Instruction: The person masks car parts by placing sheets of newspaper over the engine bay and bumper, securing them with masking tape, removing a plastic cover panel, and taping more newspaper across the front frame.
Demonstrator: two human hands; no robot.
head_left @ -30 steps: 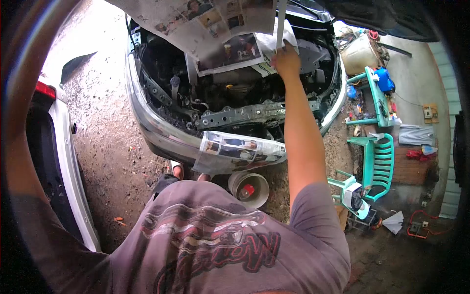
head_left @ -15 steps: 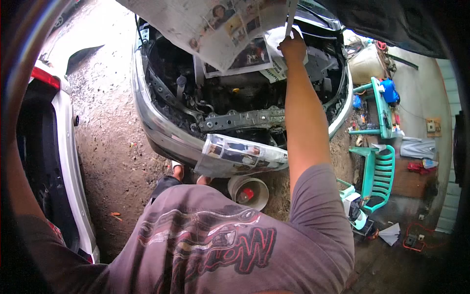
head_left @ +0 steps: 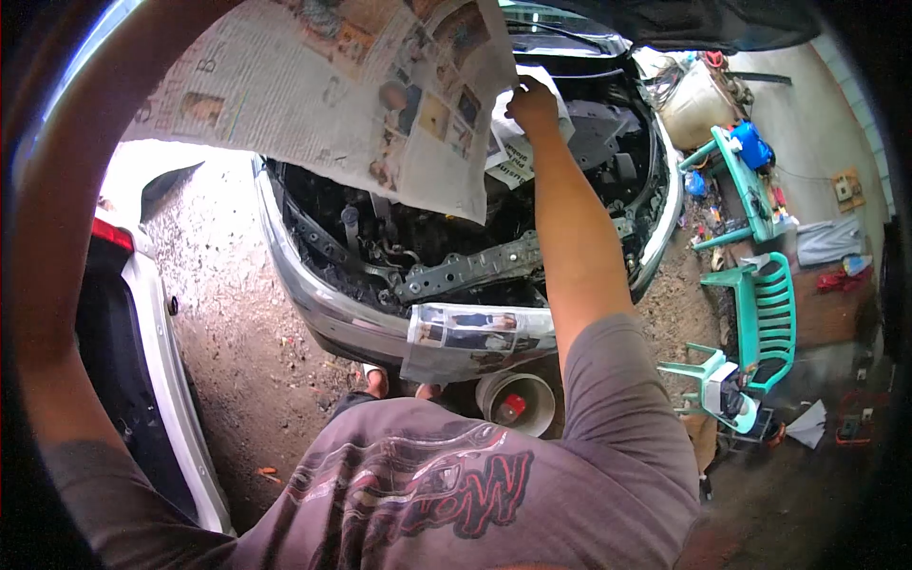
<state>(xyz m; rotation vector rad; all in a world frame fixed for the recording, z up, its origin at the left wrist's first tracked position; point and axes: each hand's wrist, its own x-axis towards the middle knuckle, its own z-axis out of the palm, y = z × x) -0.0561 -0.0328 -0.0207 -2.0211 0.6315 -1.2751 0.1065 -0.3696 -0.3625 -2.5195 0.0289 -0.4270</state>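
One newspaper sheet (head_left: 361, 100) hung over the engine bay (head_left: 437, 242); your right hand (head_left: 534, 106) pinched its edge, left hand out of view. Uneven pulling could have torn it.

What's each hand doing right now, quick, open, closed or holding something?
Left hand: out of view, so its grip cannot be told.
Right hand: closed, holding the edge of the raised newspaper sheet.
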